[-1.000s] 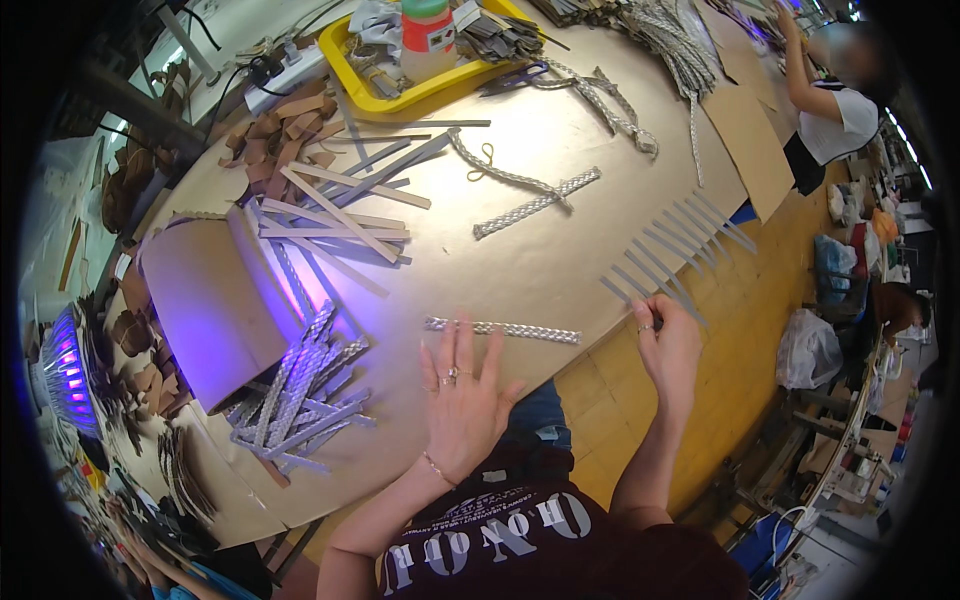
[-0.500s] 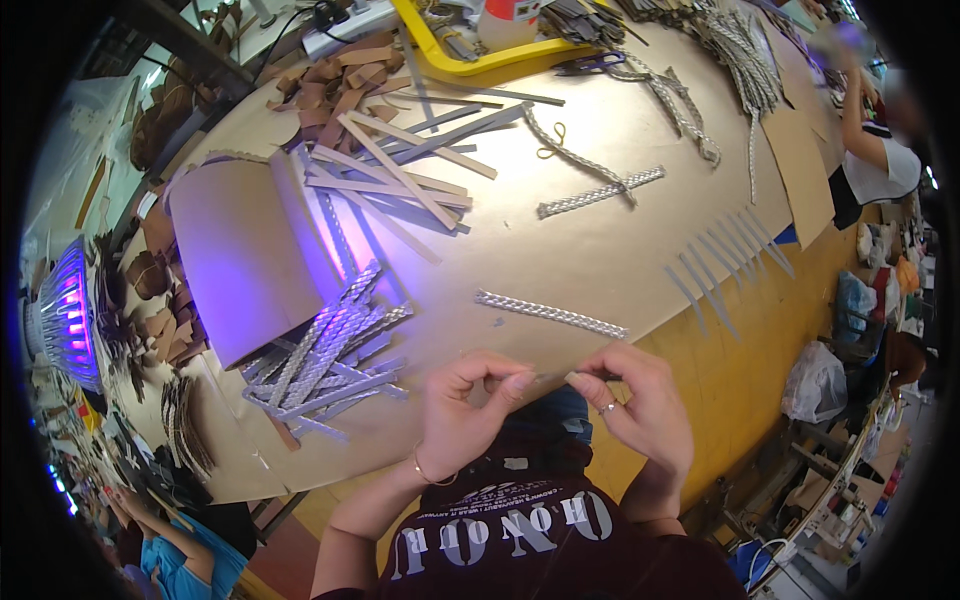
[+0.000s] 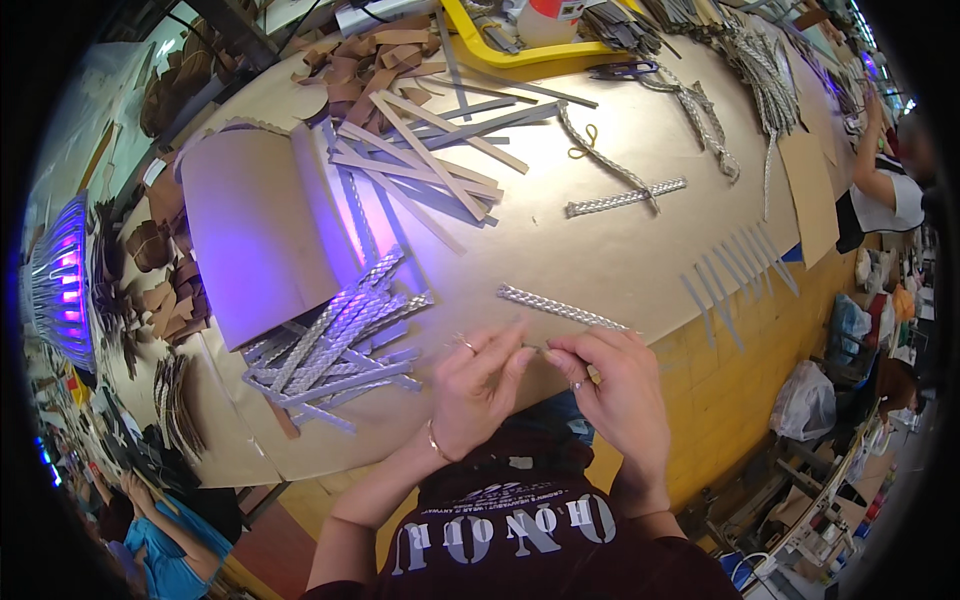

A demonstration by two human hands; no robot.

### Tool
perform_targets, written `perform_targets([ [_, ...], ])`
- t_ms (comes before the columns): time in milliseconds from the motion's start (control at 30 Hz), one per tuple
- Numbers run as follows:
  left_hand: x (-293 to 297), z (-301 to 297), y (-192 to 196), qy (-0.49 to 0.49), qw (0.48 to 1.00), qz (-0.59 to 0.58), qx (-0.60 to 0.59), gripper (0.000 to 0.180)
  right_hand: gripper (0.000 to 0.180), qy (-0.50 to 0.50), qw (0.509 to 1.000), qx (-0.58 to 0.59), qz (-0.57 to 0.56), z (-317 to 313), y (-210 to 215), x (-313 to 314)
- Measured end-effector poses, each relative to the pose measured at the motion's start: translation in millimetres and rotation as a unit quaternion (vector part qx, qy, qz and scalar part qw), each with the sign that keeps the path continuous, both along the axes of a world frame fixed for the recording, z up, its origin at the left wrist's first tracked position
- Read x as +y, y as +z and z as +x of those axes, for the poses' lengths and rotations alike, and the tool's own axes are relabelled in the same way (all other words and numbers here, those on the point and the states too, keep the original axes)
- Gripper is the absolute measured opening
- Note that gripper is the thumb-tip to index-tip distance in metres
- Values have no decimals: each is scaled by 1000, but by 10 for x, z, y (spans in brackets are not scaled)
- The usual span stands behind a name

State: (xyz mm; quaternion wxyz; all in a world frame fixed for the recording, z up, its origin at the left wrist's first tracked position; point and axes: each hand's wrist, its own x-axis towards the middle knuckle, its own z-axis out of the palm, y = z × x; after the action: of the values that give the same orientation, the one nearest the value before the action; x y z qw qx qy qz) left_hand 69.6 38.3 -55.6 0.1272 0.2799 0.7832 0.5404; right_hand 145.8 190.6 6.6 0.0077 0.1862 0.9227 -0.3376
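Observation:
My left hand [image 3: 478, 388] is over the table's near edge, thumb and fingers drawn together, the fingertips a little blurred. Close on its right, my right hand [image 3: 618, 385] pinches with thumb and forefinger. A tiny dark bit shows between the two sets of fingertips, too small to name. Just beyond the hands lies a braided silvery strap [image 3: 560, 306], its right end partly behind my right hand. To the left is a heap of similar braided straps [image 3: 335, 335] mixed with flat grey strips.
A curved brown sheet [image 3: 255, 230] stands at the left, with loose tan and grey strips [image 3: 430, 150] beyond it. Another braided strap [image 3: 625, 197] lies farther back. Thin grey strips [image 3: 738, 275] hang along the right edge. A yellow tray [image 3: 500, 58] is at the back.
The view has shifted slightly, so the table things sit farther right. My left fingers have straightened from a curl, and both hands have come closer together.

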Motion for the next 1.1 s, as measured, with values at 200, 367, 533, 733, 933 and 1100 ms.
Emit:
perform_targets([
  [200, 25, -161, -140, -7, 960, -199, 195, 38, 15, -83, 996, -32, -21, -207, -130, -10],
  [367, 1, -58, -176, -13, 962, -208, 174, 38, 16, -39, 998, -43, -38, -387, -311, -43],
  [533, -36, -20, -210, -10, 964, -206, 168, 38, 15, -38, 996, -60, -45, -400, -415, -59],
  [733, -47, -29, -215, -15, 963, -210, 168, 39, 16, -29, 996, -56, -62, -412, -454, -18],
  [933, -54, -51, -210, -17, 962, -208, 176, 40, 15, -9, 994, -65, -82, -419, -452, 30],
  [1100, -60, -58, -199, -23, 962, -211, 174, 43, 14, -7, 994, -64, -84, -426, -450, 29],
])
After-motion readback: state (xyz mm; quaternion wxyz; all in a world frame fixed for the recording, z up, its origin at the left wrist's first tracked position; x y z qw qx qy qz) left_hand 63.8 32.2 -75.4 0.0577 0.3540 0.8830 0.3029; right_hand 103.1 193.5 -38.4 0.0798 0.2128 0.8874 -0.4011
